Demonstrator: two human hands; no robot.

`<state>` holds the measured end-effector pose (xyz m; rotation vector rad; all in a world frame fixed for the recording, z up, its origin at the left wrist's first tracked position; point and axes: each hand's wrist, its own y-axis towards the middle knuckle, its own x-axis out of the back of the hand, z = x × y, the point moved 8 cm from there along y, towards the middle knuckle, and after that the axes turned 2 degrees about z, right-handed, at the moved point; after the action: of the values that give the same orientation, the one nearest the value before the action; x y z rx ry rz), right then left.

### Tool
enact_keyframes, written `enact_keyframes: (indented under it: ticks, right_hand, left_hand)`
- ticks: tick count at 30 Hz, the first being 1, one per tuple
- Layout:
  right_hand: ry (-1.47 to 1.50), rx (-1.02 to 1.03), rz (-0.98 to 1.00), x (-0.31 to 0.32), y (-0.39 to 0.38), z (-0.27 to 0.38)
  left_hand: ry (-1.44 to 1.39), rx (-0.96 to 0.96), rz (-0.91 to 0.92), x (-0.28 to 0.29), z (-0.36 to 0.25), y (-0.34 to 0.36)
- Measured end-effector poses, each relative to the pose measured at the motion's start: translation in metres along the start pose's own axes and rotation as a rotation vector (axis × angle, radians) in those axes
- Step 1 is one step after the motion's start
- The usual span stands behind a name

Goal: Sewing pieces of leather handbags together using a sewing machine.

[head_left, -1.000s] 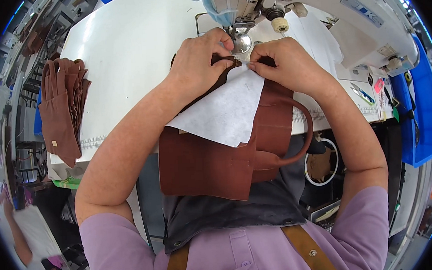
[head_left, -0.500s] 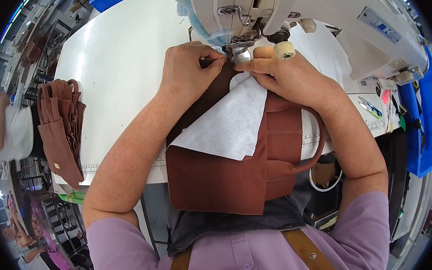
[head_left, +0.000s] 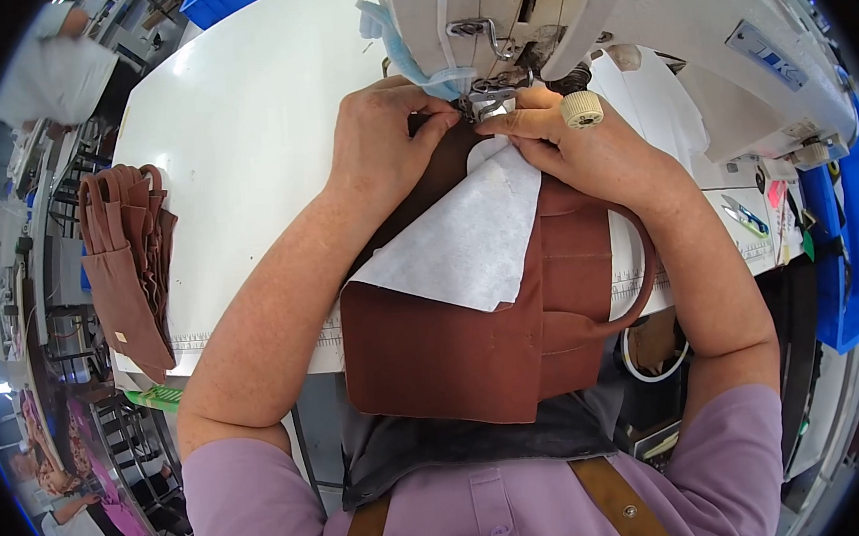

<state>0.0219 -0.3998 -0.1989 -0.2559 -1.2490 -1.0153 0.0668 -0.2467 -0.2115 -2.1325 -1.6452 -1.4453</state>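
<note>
A reddish-brown bag piece point(head_left: 440, 352) with a looped handle point(head_left: 640, 263) hangs over the table's near edge toward my lap. A white backing sheet point(head_left: 462, 241) is folded over on it, and its dark brown inner face point(head_left: 424, 194) shows at the upper left. At the sewing machine's presser foot point(head_left: 492, 94), my left hand point(head_left: 390, 136) pinches the dark brown edge just left of the needle area. Close on the other side, my right hand point(head_left: 575, 138) presses thumb and fingers on the same piece. The needle tip itself is hidden.
A stack of brown bag pieces point(head_left: 130, 259) stands at the table's left. The sewing machine point(head_left: 704, 60) arm reaches over from the right. Thread snips point(head_left: 745, 216) lie at the right, beside a blue bin point(head_left: 843, 269). Another person point(head_left: 57, 75) is at the far left.
The whole view has shifted slightly. Both hands keep their hold beside the presser foot, and the bag piece looks nearly the same. The person at left has moved farther away.
</note>
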Motion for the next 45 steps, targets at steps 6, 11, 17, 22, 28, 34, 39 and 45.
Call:
enact_keyframes:
  ticks: [6,11,17,22,28,34,39,45]
  right_hand:
    - [0.017,-0.031,0.012,-0.001,-0.003,-0.003]
    - [-0.007,-0.043,0.051,-0.005,-0.003,-0.007]
    - [-0.045,-0.063,0.112,-0.007,-0.003,-0.008]
    - [-0.035,-0.076,0.107,-0.007,-0.005,-0.01]
    - [-0.028,-0.005,0.053,-0.005,-0.005,-0.007]
    - [-0.047,-0.083,0.112,-0.007,-0.005,-0.005]
    - [-0.049,-0.095,0.106,-0.008,-0.004,-0.009]
    - [0.012,-0.116,0.094,-0.006,-0.005,-0.008]
  left_hand:
    - [0.191,-0.197,0.002,0.009,-0.03,-0.01]
    - [0.17,-0.19,0.195,-0.007,-0.048,-0.037]
    - [0.167,-0.156,0.199,-0.009,-0.05,-0.037]
    - [0.201,-0.155,0.199,-0.011,-0.051,-0.039]
    - [0.164,-0.139,0.226,-0.015,-0.052,-0.039]
    - [0.2,-0.165,0.205,-0.011,-0.053,-0.038]
    - [0.181,-0.147,0.199,-0.011,-0.05,-0.036]
    - [0.219,-0.164,0.209,-0.012,-0.05,-0.036]
